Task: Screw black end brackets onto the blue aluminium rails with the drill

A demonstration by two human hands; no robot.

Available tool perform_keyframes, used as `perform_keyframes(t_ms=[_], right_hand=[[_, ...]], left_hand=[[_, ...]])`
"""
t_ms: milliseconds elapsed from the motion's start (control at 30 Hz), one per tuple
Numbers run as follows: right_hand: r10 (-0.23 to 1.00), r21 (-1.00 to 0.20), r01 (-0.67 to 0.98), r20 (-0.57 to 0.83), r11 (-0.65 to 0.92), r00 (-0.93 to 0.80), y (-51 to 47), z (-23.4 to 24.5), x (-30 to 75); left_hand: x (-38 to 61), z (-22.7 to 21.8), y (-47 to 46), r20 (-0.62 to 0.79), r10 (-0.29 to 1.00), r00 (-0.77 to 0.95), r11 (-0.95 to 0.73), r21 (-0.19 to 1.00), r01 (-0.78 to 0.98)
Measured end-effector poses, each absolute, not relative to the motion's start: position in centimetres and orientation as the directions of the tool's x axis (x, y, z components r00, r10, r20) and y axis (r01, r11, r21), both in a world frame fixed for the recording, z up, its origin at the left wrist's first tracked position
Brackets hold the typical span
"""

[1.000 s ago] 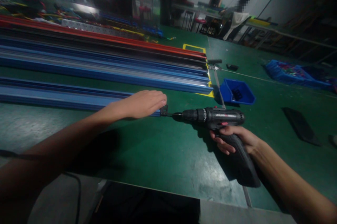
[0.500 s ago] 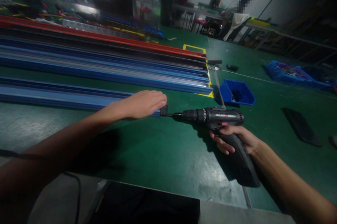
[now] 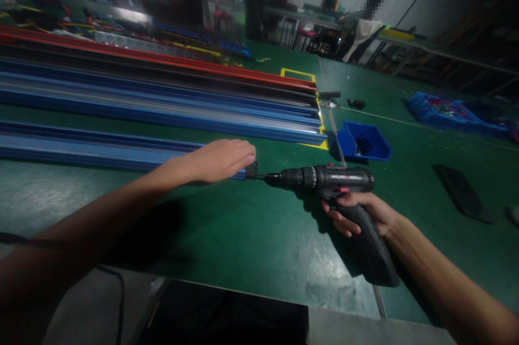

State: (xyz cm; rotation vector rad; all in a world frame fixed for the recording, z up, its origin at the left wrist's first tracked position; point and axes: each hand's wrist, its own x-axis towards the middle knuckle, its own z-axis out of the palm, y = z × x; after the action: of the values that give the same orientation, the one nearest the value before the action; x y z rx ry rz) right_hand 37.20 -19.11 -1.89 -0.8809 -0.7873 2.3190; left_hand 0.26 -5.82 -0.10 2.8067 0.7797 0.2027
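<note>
A long blue metal profile (image 3: 121,149) lies along the near side of the table. My left hand (image 3: 223,160) grips its right end from above, with the fingers together over it; their far side is hidden. A small black end piece (image 3: 252,168) sits at that end, beside my fingertips. My right hand (image 3: 348,212) is closed round the handle of a black cordless drill (image 3: 340,178). The drill lies level and points left, its thin bit meeting the black end piece low down. Whether the bit is turning cannot be seen.
Behind lie more blue profiles (image 3: 243,120), black ones and a red one (image 3: 203,64), near yellow tape (image 3: 300,73). To the right are a blue bin (image 3: 377,145) with black parts, a flat black object (image 3: 462,193) and a blue tray (image 3: 441,110). People stand or sit beyond.
Hardly anything differs. Both hands, the drill and the profile keep their places against each other; the whole view has shifted very slightly.
</note>
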Motion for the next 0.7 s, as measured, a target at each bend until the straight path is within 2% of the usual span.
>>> perform_keyframes(t_ms=[700], right_hand=[[0.643,-0.665,-0.267,-0.416,-0.697,-0.643,-19.09,-1.86,37.23]], left_hand=[[0.19,-0.32,-5.69,0.056,0.523,0.851,-0.837,0.220,0.500]])
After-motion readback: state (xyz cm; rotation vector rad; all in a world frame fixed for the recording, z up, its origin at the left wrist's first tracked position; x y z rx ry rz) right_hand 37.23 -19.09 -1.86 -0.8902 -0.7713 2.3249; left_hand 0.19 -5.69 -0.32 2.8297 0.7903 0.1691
